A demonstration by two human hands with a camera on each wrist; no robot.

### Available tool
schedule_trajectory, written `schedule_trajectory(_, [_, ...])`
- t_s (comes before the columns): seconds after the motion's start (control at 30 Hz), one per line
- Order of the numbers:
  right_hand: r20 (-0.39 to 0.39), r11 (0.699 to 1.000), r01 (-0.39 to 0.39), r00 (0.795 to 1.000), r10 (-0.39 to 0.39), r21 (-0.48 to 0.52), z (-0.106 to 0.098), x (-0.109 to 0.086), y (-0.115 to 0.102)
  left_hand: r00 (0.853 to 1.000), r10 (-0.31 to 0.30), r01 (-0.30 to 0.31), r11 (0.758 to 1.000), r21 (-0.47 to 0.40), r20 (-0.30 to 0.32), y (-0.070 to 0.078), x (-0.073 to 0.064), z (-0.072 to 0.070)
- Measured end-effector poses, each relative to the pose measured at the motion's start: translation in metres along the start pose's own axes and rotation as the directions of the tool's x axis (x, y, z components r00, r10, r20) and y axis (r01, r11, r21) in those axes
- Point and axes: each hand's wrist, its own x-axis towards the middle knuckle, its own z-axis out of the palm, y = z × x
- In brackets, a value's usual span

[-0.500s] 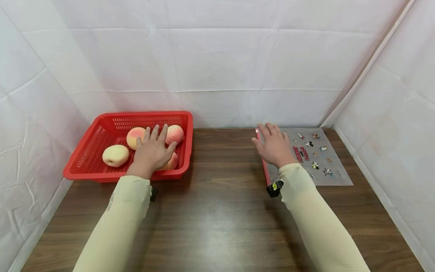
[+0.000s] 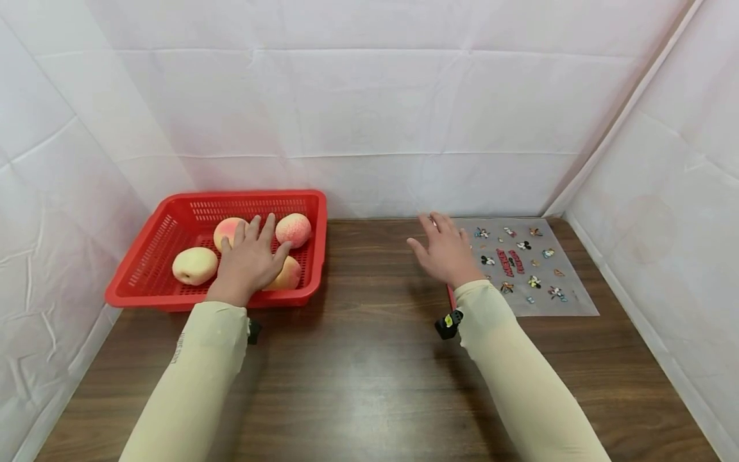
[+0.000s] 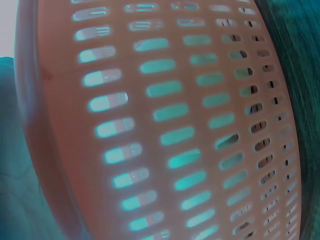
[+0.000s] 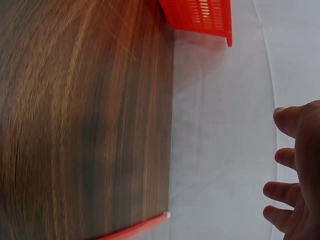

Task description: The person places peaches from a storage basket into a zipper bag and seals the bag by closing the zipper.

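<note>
My left hand (image 2: 247,264) hovers over the red plastic basket (image 2: 144,299), fingers spread and holding nothing. Under and around it lie a pale peach (image 2: 195,265), a pink-tinged peach (image 2: 226,232), a speckled pink peach (image 2: 294,230) and another peach (image 2: 290,274) partly covered by the hand. The slotted side of the basket (image 3: 130,125) fills the left wrist view. My right hand (image 2: 448,254), fingers apart, is over the left edge of a clear zip pouch (image 2: 554,256) with cartoon prints. In the right wrist view, the fingers (image 4: 282,192) grip nothing.
Both things lie on a dark wooden table (image 2: 364,359). White cloth walls (image 2: 369,115) stand behind and at both sides. The pouch's red zip edge (image 4: 137,230) shows low in the right wrist view, with a corner of the basket (image 4: 197,17) at its top.
My right hand has shifted left, uncovering more of the pouch's prints. My left hand has moved slightly left and toward me over the basket. The peaches stay in place.
</note>
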Motion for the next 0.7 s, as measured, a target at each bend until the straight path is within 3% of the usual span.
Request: schedule_trajectory(0.7, [0.016,0.999,0.05,0.999,-0.05,0.003,0.007,0.002,-0.03,0.999,-0.051,0.051,0.998,-0.034,0.003,-0.022,-0.006,-0.005])
